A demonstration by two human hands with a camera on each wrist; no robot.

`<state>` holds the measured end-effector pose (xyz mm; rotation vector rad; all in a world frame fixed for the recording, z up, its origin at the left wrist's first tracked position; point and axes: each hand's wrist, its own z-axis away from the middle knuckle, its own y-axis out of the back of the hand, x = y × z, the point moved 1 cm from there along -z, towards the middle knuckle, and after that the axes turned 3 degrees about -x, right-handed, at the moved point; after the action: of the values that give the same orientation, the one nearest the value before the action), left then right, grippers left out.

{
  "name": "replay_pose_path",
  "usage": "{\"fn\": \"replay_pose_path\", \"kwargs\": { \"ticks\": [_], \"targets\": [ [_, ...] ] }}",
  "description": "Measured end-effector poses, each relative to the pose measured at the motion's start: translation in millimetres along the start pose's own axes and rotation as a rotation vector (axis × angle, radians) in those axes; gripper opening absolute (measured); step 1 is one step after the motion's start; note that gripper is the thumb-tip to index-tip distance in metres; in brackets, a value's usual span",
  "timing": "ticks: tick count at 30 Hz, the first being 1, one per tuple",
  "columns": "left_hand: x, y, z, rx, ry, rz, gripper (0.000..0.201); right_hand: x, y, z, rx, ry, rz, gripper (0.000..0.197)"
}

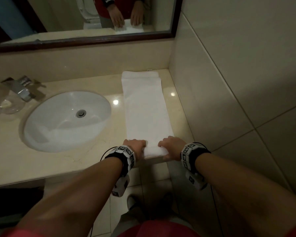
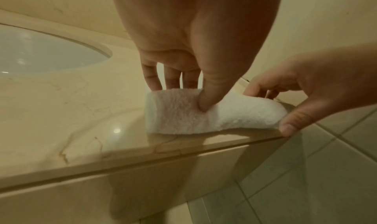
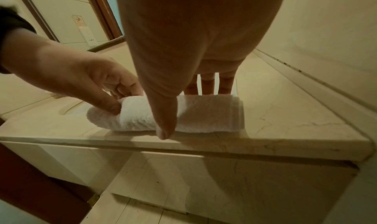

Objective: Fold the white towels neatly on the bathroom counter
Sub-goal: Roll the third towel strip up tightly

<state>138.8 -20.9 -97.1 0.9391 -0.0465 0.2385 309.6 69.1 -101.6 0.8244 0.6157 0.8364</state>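
A long white towel (image 1: 144, 106) lies as a narrow strip on the beige counter (image 1: 58, 161), running from the back wall to the front edge. Its near end is curled into a small roll (image 2: 204, 114), also seen in the right wrist view (image 3: 204, 114). My left hand (image 1: 135, 147) grips the roll's left part, thumb pressed into the front (image 2: 206, 105), fingers behind it. My right hand (image 1: 171, 147) holds the right part, thumb down the front (image 3: 165, 127), fingers over the back.
A white oval sink (image 1: 67, 118) with a chrome tap (image 1: 22, 89) lies left of the towel. A clear glass dish (image 1: 7, 105) sits far left. A tiled wall (image 1: 237, 82) bounds the counter on the right; a mirror (image 1: 85, 17) hangs behind.
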Motion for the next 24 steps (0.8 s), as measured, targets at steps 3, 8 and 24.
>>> {"fn": "replay_pose_path", "kwargs": {
  "ticks": [3, 8, 24],
  "targets": [
    [-2.4, 1.3, -0.6, -0.032, 0.031, 0.078, 0.033, -2.2, 1.4, -1.1, -0.030, -0.013, -0.030, 0.043],
    [-7.0, -2.6, -4.3, -0.041, 0.064, 0.233, 0.029, -3.6, 5.8, -4.1, -0.073, -0.074, -0.200, 0.034],
    [-20.1, -10.3, -13.9, 0.091, 0.065, 0.379, 0.017, 4.7, -0.9, -24.4, 0.003, -0.135, -0.257, 0.031]
  ]
}}
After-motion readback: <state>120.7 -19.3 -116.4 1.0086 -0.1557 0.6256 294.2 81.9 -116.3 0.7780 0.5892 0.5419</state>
